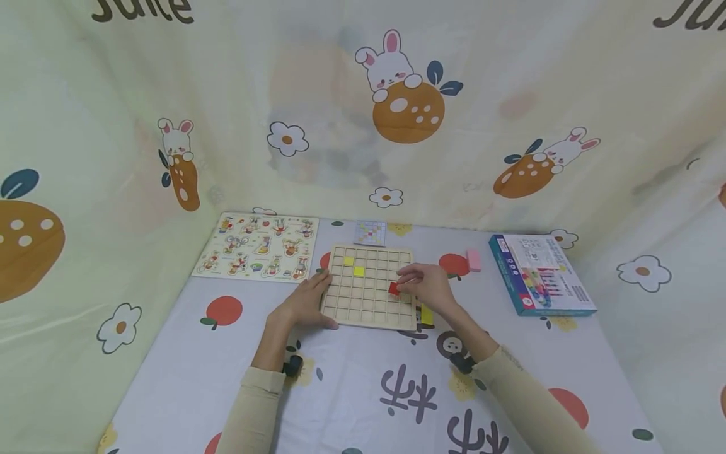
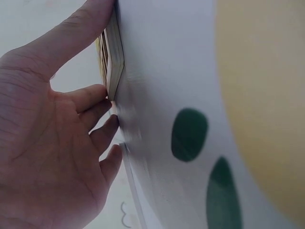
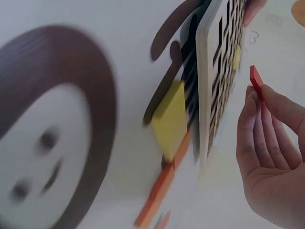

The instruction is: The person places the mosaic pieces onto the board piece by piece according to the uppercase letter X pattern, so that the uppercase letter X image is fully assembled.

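Observation:
My right hand (image 1: 426, 284) pinches a small red square tile (image 1: 394, 289) between thumb and fingertips, over the right side of a wooden grid board (image 1: 368, 301). In the right wrist view the red tile (image 3: 256, 80) appears apart from the board (image 3: 204, 86). Along the board's left edge rests my left hand (image 1: 303, 304), its thumb by the near corner and its fingers lightly bent against the side. Two yellow tiles lie diagonally in the grid, an upper one (image 1: 348, 261) and a lower one (image 1: 359, 272).
Beside the board's right edge are a yellow piece (image 1: 426, 315) and orange pieces (image 3: 156, 198). A pattern card (image 1: 370, 233) lies behind the board, a picture puzzle board (image 1: 258, 249) at left. Farther right are a pink block (image 1: 473, 260) and a blue-edged box (image 1: 541, 277).

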The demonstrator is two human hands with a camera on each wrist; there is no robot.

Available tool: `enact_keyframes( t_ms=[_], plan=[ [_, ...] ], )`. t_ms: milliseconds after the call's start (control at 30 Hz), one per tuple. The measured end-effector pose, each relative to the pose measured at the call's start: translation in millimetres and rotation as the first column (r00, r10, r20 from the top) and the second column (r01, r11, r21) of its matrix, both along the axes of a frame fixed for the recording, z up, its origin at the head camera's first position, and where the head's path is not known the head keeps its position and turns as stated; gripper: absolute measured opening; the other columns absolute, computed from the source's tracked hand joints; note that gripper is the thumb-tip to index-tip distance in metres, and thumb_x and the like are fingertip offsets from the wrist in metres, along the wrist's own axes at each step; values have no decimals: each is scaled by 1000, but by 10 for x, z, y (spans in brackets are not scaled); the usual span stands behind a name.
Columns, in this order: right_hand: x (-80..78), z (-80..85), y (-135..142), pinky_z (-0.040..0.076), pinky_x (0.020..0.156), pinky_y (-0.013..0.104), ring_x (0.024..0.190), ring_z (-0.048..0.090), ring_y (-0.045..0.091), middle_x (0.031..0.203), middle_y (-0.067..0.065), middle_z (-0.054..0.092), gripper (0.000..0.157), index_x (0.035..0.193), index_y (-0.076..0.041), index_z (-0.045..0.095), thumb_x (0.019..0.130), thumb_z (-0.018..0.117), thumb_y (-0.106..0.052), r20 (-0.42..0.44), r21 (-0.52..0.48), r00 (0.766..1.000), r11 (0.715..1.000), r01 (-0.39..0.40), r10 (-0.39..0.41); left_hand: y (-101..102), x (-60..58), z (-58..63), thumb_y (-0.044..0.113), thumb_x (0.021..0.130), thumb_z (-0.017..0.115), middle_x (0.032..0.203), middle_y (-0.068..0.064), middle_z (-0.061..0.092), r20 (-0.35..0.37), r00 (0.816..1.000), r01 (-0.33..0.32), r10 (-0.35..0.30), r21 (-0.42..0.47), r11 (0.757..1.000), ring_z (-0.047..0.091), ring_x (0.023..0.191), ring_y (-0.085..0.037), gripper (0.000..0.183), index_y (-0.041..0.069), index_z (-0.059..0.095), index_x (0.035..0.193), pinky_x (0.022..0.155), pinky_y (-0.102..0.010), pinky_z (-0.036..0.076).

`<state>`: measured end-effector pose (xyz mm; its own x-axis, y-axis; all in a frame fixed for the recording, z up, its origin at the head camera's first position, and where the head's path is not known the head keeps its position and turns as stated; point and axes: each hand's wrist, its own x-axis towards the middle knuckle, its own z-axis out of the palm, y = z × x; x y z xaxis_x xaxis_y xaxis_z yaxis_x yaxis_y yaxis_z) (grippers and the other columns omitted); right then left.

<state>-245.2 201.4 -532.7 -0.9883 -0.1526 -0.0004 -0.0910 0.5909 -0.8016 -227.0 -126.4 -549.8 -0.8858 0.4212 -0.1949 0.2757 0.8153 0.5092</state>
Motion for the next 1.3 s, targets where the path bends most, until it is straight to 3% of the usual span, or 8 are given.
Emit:
enact_keyframes(
  t_ms=[367, 600, 800, 900, 1067, 1200, 1300],
  plan=[
    [-306, -136, -451, 62, 83, 40, 84, 76, 17, 92, 2, 80, 31, 115, -3, 77, 87, 86, -11, -63, -4, 995, 997, -77, 77, 0, -13, -4, 47, 74, 93, 175, -11, 15, 2, 1000, 3, -3, -3, 1000, 13, 161, -30, 121, 4, 26, 165, 130, -46, 12],
    [-351, -211, -574, 61, 86, 40, 85, 76, 15, 90, -1, 79, 24, 111, -6, 78, 88, 85, -13, -80, 84, 995, 995, -60, 67, 10, -19, -9, 49, 73, 93, 175, -10, 14, 5, 1000, 10, -10, -15, 1000, 12, 161, -29, 122, 5, 25, 165, 130, -44, 11],
    [-350, -218, -608, 61, 84, 40, 88, 75, 17, 95, 1, 79, 26, 110, -6, 78, 86, 86, -11, -88, 98, 993, 992, -76, 84, -4, -15, 10, 48, 74, 93, 175, -10, 14, 1, 1000, 5, -5, -21, 1000, 13, 161, -29, 121, 5, 26, 165, 130, -44, 12],
    [-300, -198, -559, 61, 84, 40, 90, 75, 19, 100, 3, 79, 31, 113, -7, 78, 84, 87, -11, -79, 112, 996, 993, -38, 47, 12, -15, 18, 49, 74, 93, 175, -9, 13, 7, 1000, 11, -11, -25, 1000, 12, 161, -29, 121, 5, 25, 165, 130, -45, 11],
    [-195, -155, -420, 58, 90, 44, 99, 72, 23, 107, 5, 77, 31, 115, -12, 78, 85, 85, -13, -85, 123, 992, 987, 104, -94, 27, -16, 9, 50, 74, 92, 175, -10, 13, 6, 1000, 9, -9, -21, 1000, 13, 161, -30, 121, 5, 26, 165, 130, -46, 12],
    [-135, -143, -287, 57, 91, 45, 104, 71, 26, 110, 6, 76, 28, 117, -12, 78, 91, 81, -22, -70, 54, 981, 981, 187, -184, 23, -16, 3, 50, 74, 92, 175, -10, 13, 10, 1000, 1, 0, -26, 1000, 13, 161, -30, 121, 6, 25, 165, 130, -46, 12],
    [-118, -163, -194, 58, 83, 40, 99, 72, 25, 108, 6, 75, 31, 115, -13, 77, 95, 77, -36, -29, -34, 967, 967, 254, -255, 21, -12, -4, 48, 74, 93, 175, -11, 14, 3, 1000, 6, -6, -31, 999, 14, 160, -32, 121, 5, 26, 165, 130, -47, 14]
  ],
)
